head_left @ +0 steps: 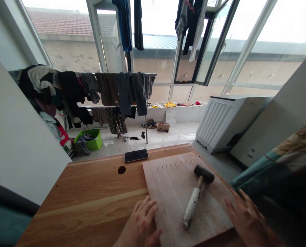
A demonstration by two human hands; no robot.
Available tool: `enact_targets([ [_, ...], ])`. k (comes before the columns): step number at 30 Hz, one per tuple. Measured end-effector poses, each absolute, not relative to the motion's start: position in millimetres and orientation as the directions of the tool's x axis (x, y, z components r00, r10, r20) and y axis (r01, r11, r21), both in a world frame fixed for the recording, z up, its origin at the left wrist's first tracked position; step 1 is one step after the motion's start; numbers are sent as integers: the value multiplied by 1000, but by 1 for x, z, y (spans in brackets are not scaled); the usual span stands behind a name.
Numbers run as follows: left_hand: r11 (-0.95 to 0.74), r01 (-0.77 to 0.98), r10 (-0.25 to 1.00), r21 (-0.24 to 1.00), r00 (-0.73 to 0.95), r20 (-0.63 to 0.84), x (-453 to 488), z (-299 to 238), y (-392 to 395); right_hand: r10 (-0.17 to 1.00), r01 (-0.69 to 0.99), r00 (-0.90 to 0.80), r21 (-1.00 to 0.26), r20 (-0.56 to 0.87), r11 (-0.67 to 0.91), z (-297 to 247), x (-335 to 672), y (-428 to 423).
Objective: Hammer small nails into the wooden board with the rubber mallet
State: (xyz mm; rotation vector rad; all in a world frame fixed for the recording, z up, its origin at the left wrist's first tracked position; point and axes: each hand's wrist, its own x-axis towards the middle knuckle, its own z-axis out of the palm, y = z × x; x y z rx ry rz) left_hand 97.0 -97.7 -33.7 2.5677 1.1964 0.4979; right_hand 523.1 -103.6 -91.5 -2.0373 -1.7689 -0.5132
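Note:
A thin, pale wooden board (173, 195) lies flat on the wooden table. Several nails (171, 164) stand upright in a row near its far edge. On the board rests a hammer (192, 202) with a black head and a white-smeared handle, touched by neither hand. My left hand (142, 221) lies at the board's left edge, fingers stretched out and holding nothing. At the right edge is my right hand (248, 212), its fingers spread, with nothing in it.
The wooden table (91, 195) has a round hole and carries a black phone (136, 155) near its far edge. Beyond it stand a clothes rack (146, 130), a green basket (96, 142) and a white cabinet (216, 120). A curtain (276, 161) hangs at the right.

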Motion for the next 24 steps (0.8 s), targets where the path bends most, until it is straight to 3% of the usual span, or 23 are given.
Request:
enact_targets([
  [6,-746,623,666,237,678,312,115,-64,-99,886,986,158,-14,435,-169,-109,539,-117],
  [14,-737,676,575,1,626,526,122,-68,-101,828,942,335,-134,451,-308,-104,537,-105],
  [17,-687,727,605,-21,587,537,110,-67,-103,845,957,288,-174,450,-233,-101,533,-110],
  [20,-634,773,632,-31,540,555,84,-70,-106,874,980,135,-192,467,-49,-101,515,-119],
  [24,-550,835,668,3,438,602,35,-78,-115,826,974,84,-222,557,51,-108,473,-126],
])
